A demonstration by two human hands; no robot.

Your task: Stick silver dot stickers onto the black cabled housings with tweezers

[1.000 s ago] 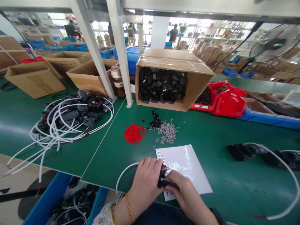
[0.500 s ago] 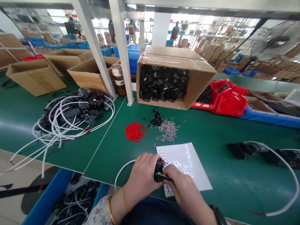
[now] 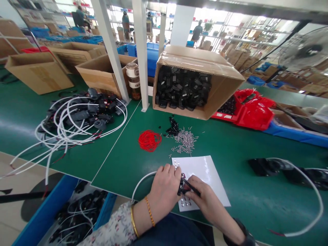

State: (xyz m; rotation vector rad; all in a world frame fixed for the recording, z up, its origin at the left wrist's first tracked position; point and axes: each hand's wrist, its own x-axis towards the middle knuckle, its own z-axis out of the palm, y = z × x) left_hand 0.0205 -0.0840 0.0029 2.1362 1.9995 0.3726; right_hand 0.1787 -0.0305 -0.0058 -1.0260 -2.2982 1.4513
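You've got two hands (image 3: 166, 184), one black unit (image 3: 180, 188), one slim dark piece (image 3: 192, 188), one white sheet (image 3: 211, 179), one red strand pile (image 3: 150, 140), one heap of metal pins (image 3: 186, 140) (too many to count), one small black parts heap (image 3: 173, 126), one bottle (image 3: 134, 82), one fan (image 3: 307, 51), two bracelets (image 3: 150, 212), at least two cabled units (image 3: 261, 166) on your right.

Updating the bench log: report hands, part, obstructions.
Left hand gripping black part. Right hand holding slim dark piece close to it. White sheet beneath; no obstruction seen.

The part (image 3: 180, 187) is black, sheet (image 3: 210, 181) white, tabletop (image 3: 246, 143) green, sleeve (image 3: 116, 223) floral.
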